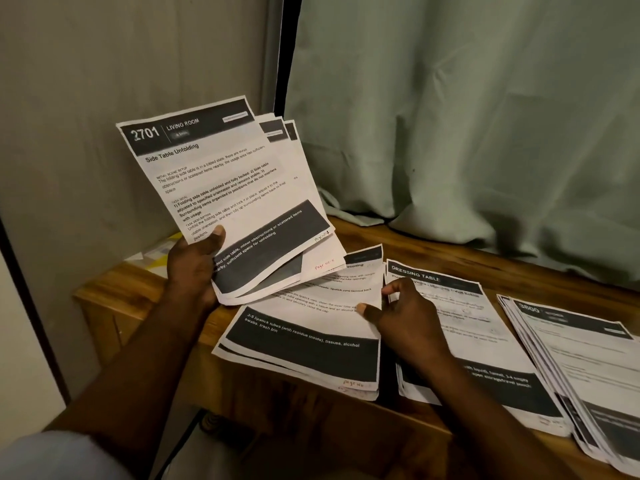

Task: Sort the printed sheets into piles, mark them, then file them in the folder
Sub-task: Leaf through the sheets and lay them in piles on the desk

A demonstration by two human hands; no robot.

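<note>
White sheaf (221, 174) "2701 LIVING ROOM" – left grip (194, 268) | right grip (405, 317) pinches sheet (332, 306)

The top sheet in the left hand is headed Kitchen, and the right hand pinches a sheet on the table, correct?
No: the head view shows the top sheet in the left hand headed Living Room. The right hand pinches a sheet on the table.

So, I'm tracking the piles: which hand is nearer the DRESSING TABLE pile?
Right. The right hand lies over the DRESSING TABLE pile, pinching the neighbouring sheet; the left hand is off to its left, holding up a fan of sheets.
</note>
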